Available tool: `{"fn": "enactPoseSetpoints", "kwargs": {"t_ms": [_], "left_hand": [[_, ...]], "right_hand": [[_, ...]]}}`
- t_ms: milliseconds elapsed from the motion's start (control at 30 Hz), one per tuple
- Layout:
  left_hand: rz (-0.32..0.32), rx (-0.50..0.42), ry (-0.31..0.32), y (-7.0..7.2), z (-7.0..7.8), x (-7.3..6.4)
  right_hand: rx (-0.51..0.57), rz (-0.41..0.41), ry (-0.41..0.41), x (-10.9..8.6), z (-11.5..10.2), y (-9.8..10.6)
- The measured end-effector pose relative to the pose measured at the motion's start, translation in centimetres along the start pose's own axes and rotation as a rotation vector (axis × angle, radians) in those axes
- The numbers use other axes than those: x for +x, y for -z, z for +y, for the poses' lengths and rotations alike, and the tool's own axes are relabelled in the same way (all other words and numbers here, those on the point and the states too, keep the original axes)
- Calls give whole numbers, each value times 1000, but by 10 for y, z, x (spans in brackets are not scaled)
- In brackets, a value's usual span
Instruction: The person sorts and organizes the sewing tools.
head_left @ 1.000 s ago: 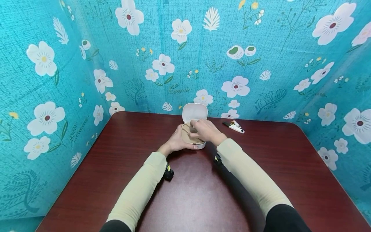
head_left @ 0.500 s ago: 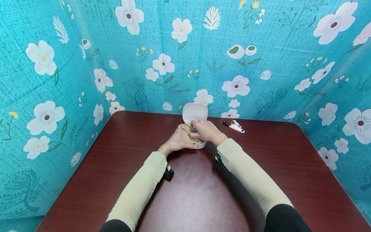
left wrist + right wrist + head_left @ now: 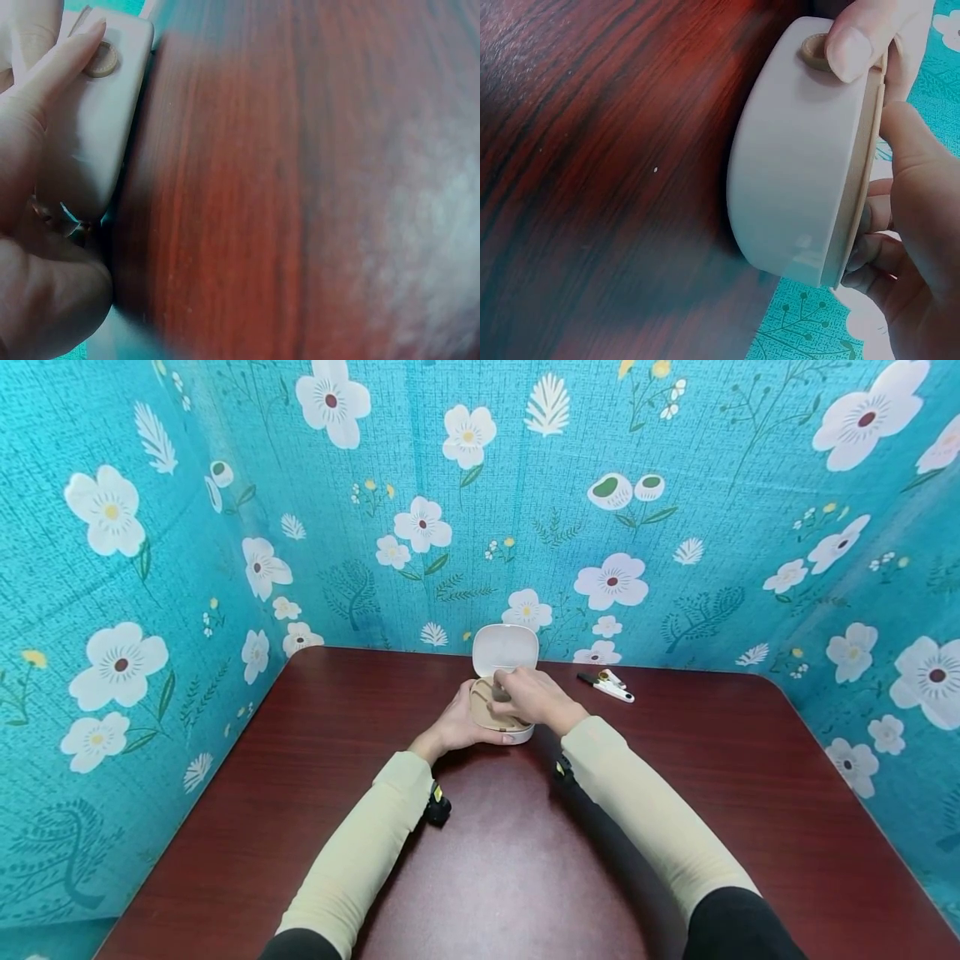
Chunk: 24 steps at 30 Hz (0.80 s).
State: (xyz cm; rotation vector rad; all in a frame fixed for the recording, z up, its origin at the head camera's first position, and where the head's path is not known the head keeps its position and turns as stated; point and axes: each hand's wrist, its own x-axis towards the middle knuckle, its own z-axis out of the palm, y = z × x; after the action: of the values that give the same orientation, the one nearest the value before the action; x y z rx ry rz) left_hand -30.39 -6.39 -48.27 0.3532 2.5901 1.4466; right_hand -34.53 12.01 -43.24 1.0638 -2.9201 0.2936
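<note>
A white rounded box (image 3: 795, 161) stands on the table with its hinged lid (image 3: 506, 647) raised at the back. A beige insert (image 3: 483, 714) fills its top, and a tan loop (image 3: 815, 52) sits on its front wall. My left hand (image 3: 456, 723) grips the box from the left, thumb along the front beside the loop. From the right, my right hand (image 3: 531, 695) reaches over the insert with bent fingers. In the right wrist view its thumb lies at the rim and its fingertips dip behind it. Whether they pinch anything is hidden.
Small black and white items (image 3: 606, 687) lie right of the box near the table's back edge. The dark red wooden table (image 3: 502, 860) stretches toward me. Blue flowered cloth (image 3: 420, 568) hangs close behind the box and along both sides.
</note>
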Motion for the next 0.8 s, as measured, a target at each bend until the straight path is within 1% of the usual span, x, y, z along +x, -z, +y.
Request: {"fn": "enactPoseSetpoints", "kwargs": {"t_ms": [300, 533, 800], "left_hand": [[-3, 10, 20, 0, -1, 0], [-12, -4, 12, 0, 1, 0], [-14, -2, 9, 0, 2, -2]], "right_hand": [[-3, -8, -8, -1, -1, -2], [7, 8, 8, -4, 1, -4], [17, -4, 18, -8, -2, -4]]}}
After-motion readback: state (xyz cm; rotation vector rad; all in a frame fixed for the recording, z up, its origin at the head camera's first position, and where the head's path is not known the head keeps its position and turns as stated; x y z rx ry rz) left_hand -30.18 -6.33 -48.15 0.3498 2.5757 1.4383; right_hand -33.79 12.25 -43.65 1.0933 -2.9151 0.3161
